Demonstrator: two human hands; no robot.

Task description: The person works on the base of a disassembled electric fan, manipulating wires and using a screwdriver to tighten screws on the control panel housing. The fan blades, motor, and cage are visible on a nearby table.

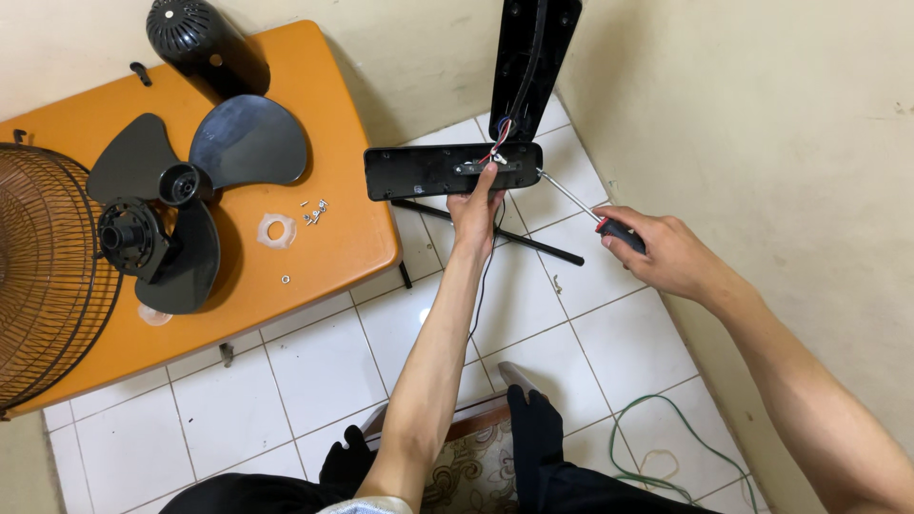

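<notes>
1. The left hand [476,205] holds the black control panel [447,170] from below, with the fingers closed on its lower edge.
2. The long axis of the control panel runs from left to right, almost level. Its open back side faces the camera, and red, white and blue wires [499,141] come out of it near the right end.
3. From the right end of the control panel, a black column [533,57] goes up and away, toward the wall.
4. The right hand [662,252] is closed around a screwdriver [581,205] with a red and black handle. It is to the right of the control panel and lower. The metal shaft points up and to the left, and the tip touches the right end of the control panel.
5. To the left of the control panel is an orange surface [343,238]. It carries a black fan blade [190,190], a black motor cover [205,43], a wire grille [48,266] and some small screws [316,211].
6. Below the control panel, a thin black rod [495,233] lies on the white tiled floor [324,371]. A green cable [666,438] lies lower right of it.
7. I see no labels or packages that I can read.
</notes>
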